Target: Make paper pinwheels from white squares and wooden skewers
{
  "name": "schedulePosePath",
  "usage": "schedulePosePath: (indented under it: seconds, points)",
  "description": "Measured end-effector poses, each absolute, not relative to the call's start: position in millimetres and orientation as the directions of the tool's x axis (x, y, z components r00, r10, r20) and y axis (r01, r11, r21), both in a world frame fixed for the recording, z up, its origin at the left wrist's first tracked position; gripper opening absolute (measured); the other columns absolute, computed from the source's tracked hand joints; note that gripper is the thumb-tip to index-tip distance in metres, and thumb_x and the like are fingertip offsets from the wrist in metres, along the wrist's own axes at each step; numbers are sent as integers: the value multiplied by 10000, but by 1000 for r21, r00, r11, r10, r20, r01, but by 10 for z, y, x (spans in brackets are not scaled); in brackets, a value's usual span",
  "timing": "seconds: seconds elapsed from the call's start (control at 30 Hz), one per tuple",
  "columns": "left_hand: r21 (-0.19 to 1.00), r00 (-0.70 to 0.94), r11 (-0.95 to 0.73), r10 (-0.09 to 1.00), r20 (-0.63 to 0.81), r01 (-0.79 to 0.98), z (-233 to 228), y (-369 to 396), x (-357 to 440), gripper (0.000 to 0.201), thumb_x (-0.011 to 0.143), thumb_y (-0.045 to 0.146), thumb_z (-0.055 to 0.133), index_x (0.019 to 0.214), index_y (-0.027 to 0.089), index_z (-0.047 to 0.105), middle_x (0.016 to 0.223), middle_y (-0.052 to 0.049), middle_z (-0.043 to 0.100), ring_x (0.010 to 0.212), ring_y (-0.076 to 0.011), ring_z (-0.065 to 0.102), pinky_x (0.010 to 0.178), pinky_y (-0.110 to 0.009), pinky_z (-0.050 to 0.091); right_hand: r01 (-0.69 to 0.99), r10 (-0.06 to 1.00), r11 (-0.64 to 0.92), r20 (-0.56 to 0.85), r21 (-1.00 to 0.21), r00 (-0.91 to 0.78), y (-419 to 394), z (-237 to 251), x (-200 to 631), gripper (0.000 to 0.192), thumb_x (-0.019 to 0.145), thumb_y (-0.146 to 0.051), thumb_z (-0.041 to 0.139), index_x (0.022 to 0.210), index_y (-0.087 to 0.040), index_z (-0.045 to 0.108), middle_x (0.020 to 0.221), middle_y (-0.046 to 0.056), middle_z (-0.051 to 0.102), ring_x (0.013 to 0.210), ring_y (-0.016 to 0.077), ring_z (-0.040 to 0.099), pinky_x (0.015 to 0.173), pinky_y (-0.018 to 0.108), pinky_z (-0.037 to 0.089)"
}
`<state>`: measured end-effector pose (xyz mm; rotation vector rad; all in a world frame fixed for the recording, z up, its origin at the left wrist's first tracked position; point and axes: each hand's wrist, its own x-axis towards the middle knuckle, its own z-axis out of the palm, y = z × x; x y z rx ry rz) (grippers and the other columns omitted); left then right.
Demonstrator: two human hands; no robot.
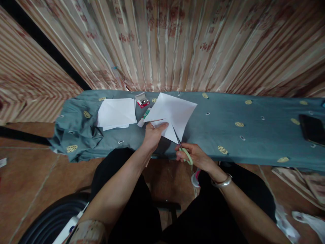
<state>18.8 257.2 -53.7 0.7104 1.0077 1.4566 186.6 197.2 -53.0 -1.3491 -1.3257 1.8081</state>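
I see my left hand (pixel 153 135) reaching forward from a bent elbow, thumb on top and fingers underneath, pinching the near corner of a white sheet of paper (pixel 172 113). The sheet is held just above the near edge of the table, tilted like a diamond, thin and smooth with sharp corners. My right hand (pixel 195 156) comes in from the right with the wrist low, closed around the pale green handles of the scissors (pixel 182 149); the dark, narrow blades point up and away into the lower edge of the sheet. A shiny metal bangle (pixel 222 182) rings that wrist.

The table is draped in a soft grey-blue cloth (pixel 254 135) dotted with yellow ovals, bunched into folds at its left end. On it, left of the held sheet, lies a flat stack of white papers (pixel 116 113), and between the two sits a small red and white box (pixel 142 101). A dark phone (pixel 311 128) lies far to the right.
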Motion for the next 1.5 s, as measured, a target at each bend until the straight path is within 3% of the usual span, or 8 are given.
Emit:
schedulePosePath:
  seconds: [0.27, 0.43, 0.53, 0.9, 1.03, 1.2, 1.33, 1.5]
  points:
    - [867, -246, 14, 957, -157, -498, -528, 2650, -4, 346, 463, 223, 840, 760, 152, 676, 764, -27, 723, 706, -183, 668, 773, -348, 525, 229, 744, -437, -493, -870, -451, 1980, -358, 2454, 502, 601, -570, 830, 846, -165, 665, 663, 16, 679, 535, 100, 565, 497, 225, 431]
    - [920, -146, 114, 973, -180, -376, -546, 2557, 7, 321, 475, 251, 835, 750, 154, 701, 757, -39, 724, 683, -197, 654, 710, -334, 518, 102, 959, -269, -275, -958, -62, 2107, -329, 2672, 601, 564, -679, 794, 900, -193, 684, 729, 61, 720, 561, 131, 570, 521, 261, 437]
    - [944, -37, 177, 980, -194, -277, -577, 2490, 52, 327, 469, 233, 836, 758, 164, 698, 745, -33, 716, 671, -198, 645, 682, -329, 513, 5, 979, -179, -178, -984, 97, 2193, -362, 2647, 622, 549, -692, 794, 909, -198, 681, 777, 61, 732, 618, 140, 591, 573, 264, 446]
    - [954, 224, 277, 943, -248, -112, -598, 2351, 184, 298, 470, 220, 835, 733, 180, 700, 709, -36, 720, 637, -201, 641, 597, -298, 505, -17, 956, -291, -290, -957, -36, 2275, -405, 2553, 473, 507, -480, 877, 834, -187, 700, 644, -44, 636, 546, 93, 521, 534, 226, 391]
    - [908, 232, 369, 918, -322, -199, -557, 2361, 182, 404, 488, 324, 878, 821, 152, 725, 790, -68, 745, 718, -227, 679, 698, -327, 535, -77, 940, -338, -333, -938, -72, 2273, -411, 2534, 432, 458, -422, 896, 750, -182, 688, 598, -50, 630, 501, 87, 515, 488, 213, 378]
    - [742, 374, 463, 877, -303, -484, -439, 2380, 162, 493, 689, 560, 728, 996, 175, 704, 994, -97, 744, 1002, -315, 683, 896, -434, 530, -279, 953, -229, -272, -933, 130, 2318, -420, 2394, 394, 441, -383, 903, 704, -194, 680, 607, -46, 649, 535, 102, 551, 534, 223, 417]
    - [679, 423, 505, 854, -304, -532, -386, 2314, 203, 499, 770, 573, 657, 1064, 170, 674, 1139, -126, 701, 1150, -330, 627, 973, -456, 487, -406, 935, -104, -228, -908, 272, 2378, -482, 2234, 360, 451, -362, 900, 660, -198, 656, 632, -42, 663, 581, 114, 562, 613, 248, 456]
    - [697, 343, 470, 880, -327, -541, -410, 2259, 348, 439, 668, 436, 816, 986, 175, 664, 1078, -101, 710, 1105, -305, 643, 1002, -486, 467, -352, 945, -60, -167, -934, 282, 2412, -521, 2052, 365, 500, -419, 869, 711, -203, 663, 637, -39, 667, 588, 128, 565, 621, 266, 460]
